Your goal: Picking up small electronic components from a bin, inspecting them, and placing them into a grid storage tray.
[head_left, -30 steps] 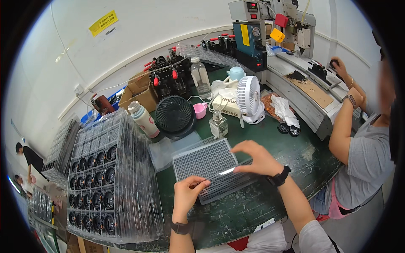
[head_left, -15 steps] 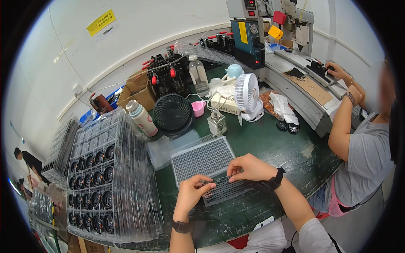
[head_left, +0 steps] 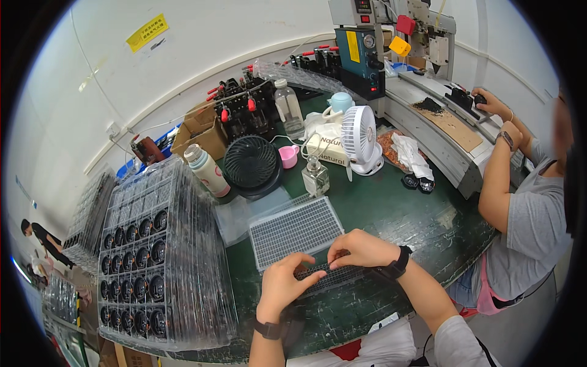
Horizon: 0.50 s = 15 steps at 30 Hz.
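Below my hands a dark perforated sheet [head_left: 333,280] with rows of small parts lies on the green table, partly covered by them. My left hand [head_left: 285,281] hovers over its left end, thumb and forefinger apart with nothing seen between them. At the sheet's far edge, the fingertips of my right hand [head_left: 361,249] are pinched together; whatever they hold is too small to make out. Just beyond, a pale sheet [head_left: 296,231] with a grid of small dark pieces rests on clear plastic film [head_left: 235,220]. Each of my wrists wears a black band.
Tall stacked clear trays [head_left: 177,263] with round black parts stand left. Behind the sheets are a glass bottle [head_left: 315,177], a black fan [head_left: 251,164], a pink cup [head_left: 288,156] and a white fan [head_left: 362,140]. A co-worker [head_left: 526,189] handles a machine [head_left: 449,116] at right.
My left hand has let go near the sheet's edge, its thumb and forefinger spreading apart. My right hand has shifted slightly and stays pinched by the sheet.
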Available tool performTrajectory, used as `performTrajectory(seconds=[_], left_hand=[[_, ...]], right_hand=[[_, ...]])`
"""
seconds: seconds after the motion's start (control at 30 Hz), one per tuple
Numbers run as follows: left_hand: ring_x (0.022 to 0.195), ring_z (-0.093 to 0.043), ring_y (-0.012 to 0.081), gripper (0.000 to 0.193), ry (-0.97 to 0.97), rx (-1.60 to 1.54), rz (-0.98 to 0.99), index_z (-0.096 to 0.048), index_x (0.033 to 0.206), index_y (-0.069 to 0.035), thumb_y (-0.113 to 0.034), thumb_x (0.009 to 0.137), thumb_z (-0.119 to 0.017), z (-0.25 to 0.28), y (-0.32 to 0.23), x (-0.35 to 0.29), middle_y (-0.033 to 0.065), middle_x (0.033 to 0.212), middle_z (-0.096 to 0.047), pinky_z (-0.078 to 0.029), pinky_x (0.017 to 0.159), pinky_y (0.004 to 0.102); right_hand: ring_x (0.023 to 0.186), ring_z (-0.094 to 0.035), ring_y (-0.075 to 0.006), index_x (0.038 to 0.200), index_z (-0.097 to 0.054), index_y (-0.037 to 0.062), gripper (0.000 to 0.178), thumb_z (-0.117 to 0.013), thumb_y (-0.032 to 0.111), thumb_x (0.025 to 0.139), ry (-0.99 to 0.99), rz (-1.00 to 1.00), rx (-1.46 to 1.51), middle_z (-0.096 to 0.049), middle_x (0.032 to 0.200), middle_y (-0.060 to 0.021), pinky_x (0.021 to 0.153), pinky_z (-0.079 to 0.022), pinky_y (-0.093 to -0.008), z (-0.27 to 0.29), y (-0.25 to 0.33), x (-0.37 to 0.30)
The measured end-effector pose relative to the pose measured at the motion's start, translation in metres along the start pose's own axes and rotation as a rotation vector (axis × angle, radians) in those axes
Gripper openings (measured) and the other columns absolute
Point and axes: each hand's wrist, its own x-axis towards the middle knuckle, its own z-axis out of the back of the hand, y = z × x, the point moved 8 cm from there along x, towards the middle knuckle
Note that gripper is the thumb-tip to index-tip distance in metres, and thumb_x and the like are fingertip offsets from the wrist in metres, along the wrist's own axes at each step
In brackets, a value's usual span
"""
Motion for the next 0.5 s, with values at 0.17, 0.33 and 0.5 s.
performTrajectory(seconds=[0.17,0.33,0.5], left_hand=[[0.07,-0.066,0.0119,0.019,0.015,-0.05,-0.041,-0.068,0.084,0.0,-0.012,0.073,-0.078,-0.003,0.003,0.0,0.007,0.081,-0.069,-0.051,0.064,0.0241],[0.065,-0.064,0.0096,0.017,-0.014,-0.117,0.078,-0.07,0.084,0.0,-0.011,0.074,-0.078,0.002,0.02,-0.001,0.0067,0.072,-0.068,-0.049,0.059,0.0216],[0.059,-0.064,0.0144,0.019,0.025,-0.137,0.183,-0.07,0.084,-0.001,-0.016,0.075,-0.077,0.002,0.029,-0.002,0.0097,0.067,-0.067,-0.049,0.058,0.0248]], right_hand=[[0.074,-0.064,-0.0187,0.09,-0.066,0.0011,0.022,-0.075,0.017,0.076,0.018,0.021,0.023,-0.065,0.082,-0.0093,0.068,-0.05,-0.0292,0.0,0.004,0.001],[0.077,-0.063,-0.0183,0.093,-0.065,0.0018,0.025,-0.076,0.015,0.074,-0.028,0.04,0.003,-0.064,0.086,-0.0081,0.069,-0.051,-0.0294,0.012,-0.001,-0.002],[0.076,-0.063,-0.0184,0.09,-0.064,0.001,0.024,-0.076,0.012,0.074,-0.02,0.014,-0.011,-0.064,0.084,-0.0085,0.069,-0.051,-0.0296,0.017,-0.004,-0.005]])
